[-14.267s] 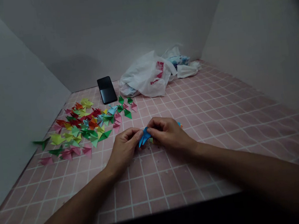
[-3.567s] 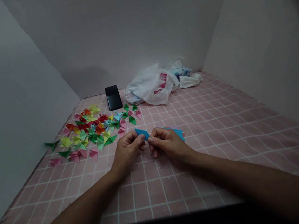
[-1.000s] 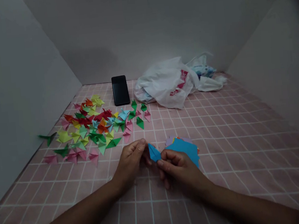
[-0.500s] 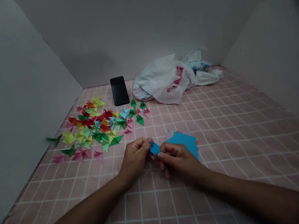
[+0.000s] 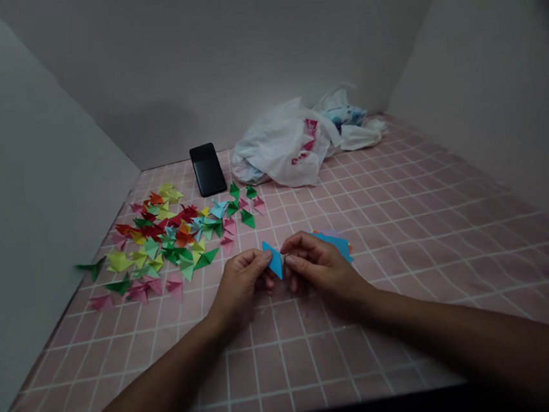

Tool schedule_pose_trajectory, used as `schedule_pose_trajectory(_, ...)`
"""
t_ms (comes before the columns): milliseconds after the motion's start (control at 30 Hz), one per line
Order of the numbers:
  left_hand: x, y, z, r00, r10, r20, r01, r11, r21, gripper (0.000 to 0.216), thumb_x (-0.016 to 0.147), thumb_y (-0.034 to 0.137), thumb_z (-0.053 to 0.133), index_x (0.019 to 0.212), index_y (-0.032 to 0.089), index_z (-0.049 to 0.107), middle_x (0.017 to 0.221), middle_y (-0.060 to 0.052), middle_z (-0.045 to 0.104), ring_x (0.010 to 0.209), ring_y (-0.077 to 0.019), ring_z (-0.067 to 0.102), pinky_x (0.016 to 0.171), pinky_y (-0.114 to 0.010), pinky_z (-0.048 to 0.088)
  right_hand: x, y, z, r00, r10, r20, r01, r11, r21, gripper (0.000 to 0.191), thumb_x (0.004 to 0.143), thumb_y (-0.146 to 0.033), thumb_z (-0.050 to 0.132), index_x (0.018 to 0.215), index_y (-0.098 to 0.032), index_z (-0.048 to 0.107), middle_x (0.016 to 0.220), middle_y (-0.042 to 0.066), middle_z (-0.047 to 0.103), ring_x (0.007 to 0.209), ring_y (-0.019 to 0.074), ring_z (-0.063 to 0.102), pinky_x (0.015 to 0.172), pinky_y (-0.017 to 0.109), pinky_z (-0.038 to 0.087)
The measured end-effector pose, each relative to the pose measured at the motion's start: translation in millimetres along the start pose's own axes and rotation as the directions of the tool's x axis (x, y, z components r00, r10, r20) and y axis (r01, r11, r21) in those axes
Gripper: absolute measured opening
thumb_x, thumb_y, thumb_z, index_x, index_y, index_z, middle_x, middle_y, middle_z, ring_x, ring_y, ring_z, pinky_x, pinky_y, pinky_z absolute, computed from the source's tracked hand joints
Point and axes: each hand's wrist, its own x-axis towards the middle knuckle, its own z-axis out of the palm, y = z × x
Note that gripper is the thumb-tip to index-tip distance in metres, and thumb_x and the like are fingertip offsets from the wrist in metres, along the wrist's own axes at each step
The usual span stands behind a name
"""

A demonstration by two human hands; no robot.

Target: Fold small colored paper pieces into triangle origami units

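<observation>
My left hand point(image 5: 245, 277) pinches a small folded piece of blue paper point(image 5: 273, 260) between thumb and fingers. The paper is a narrow, slanted diamond shape and stands up from the fingertips. Just to its right is my right hand point(image 5: 316, 263), fingers bent, with a small gap between thumb and index tip; nothing shows between them. Partly hidden behind the right hand lies a stack of square paper point(image 5: 339, 245), blue on top, with other colours peeking out at its edges.
Many small folded paper birds point(image 5: 151, 231) in several colours spread over the left of the pink checked cloth point(image 5: 407, 271). Behind them lies a black phone point(image 5: 207, 170). A crumpled white plastic bag point(image 5: 283, 143) sits near the back wall, beside another bag point(image 5: 348, 121).
The right fingers have come off the blue paper, which now shows as a longer diamond in the left hand. The whole view has shifted slightly.
</observation>
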Motion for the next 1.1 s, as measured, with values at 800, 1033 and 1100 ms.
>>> schedule_pose_trajectory(800,-1.7,0.4,2.3,0.983,0.181,0.008,-0.181,0.978,0.102,0.027,0.074,0.033,0.074,0.087,0.020,0.054,0.069,0.004,0.060,0.058,-0.0116,0.059,0.058,-0.024,0.047,0.5,-5.3,-0.9,0.999,0.032,-0.037,-0.034,0.999,-0.039,0.017,0.082,-0.031,0.066,0.078,-0.020,0.054,0.061,-0.003,0.060,0.052,0.0098,0.055,0.050,0.023,0.043)
schedule_pose_trajectory(1033,-5.9,-0.4,3.8,0.968,0.248,0.027,-0.248,0.944,0.217,0.017,0.083,0.034,0.067,0.083,0.018,0.062,0.076,0.000,0.063,0.071,-0.0139,0.060,0.067,-0.026,0.049,-1.3,-7.0,0.7,0.993,-0.091,-0.070,0.074,0.973,-0.218,0.014,0.083,-0.029,0.063,0.076,-0.020,0.055,0.062,-0.003,0.055,0.053,0.0108,0.052,0.050,0.025,0.042)
schedule_pose_trajectory(1100,-7.5,-0.2,4.1,0.966,0.259,0.023,-0.256,0.933,0.254,0.018,0.083,0.036,0.066,0.085,0.018,0.063,0.078,0.000,0.063,0.072,-0.0142,0.060,0.068,-0.026,0.048,-1.6,-6.6,0.4,0.988,-0.144,-0.062,0.122,0.953,-0.276,0.012,0.083,-0.027,0.062,0.076,-0.020,0.056,0.063,-0.003,0.055,0.055,0.0109,0.051,0.051,0.025,0.040)
